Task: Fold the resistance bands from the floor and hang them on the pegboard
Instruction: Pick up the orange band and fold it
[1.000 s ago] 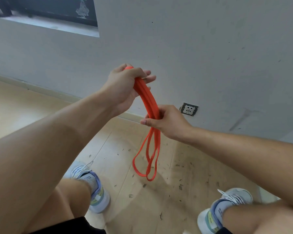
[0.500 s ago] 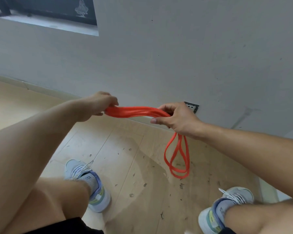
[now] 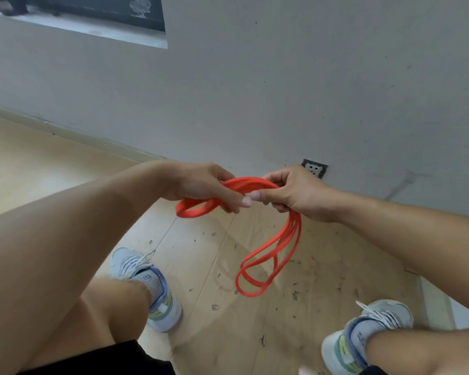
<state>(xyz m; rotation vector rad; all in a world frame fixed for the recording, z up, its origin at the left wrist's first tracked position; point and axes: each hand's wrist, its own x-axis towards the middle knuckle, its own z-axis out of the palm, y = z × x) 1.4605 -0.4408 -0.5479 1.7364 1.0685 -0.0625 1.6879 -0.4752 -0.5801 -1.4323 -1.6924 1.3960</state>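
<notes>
An orange resistance band [image 3: 271, 255] is doubled into several strands and held in the air above the wooden floor. My left hand [image 3: 201, 185] grips one end of it, and a short loop sticks out to the left below the fingers. My right hand [image 3: 293, 193] grips the strands just beside the left hand, thumbs almost touching. From the right hand a long double loop hangs down toward the floor. No pegboard is in view.
A grey wall [image 3: 282, 90] rises close ahead with a wall socket [image 3: 314, 167] low on it. My two feet in light sneakers, the left shoe [image 3: 152, 290] and the right shoe [image 3: 363, 339], stand on the scuffed wooden floor [image 3: 228, 307]. A dark window ledge [image 3: 92, 25] is upper left.
My left hand came down from shoulder height and moved right until it met the right hand. The stretched band between them went slack into an arch, and a loop formed at the left.
</notes>
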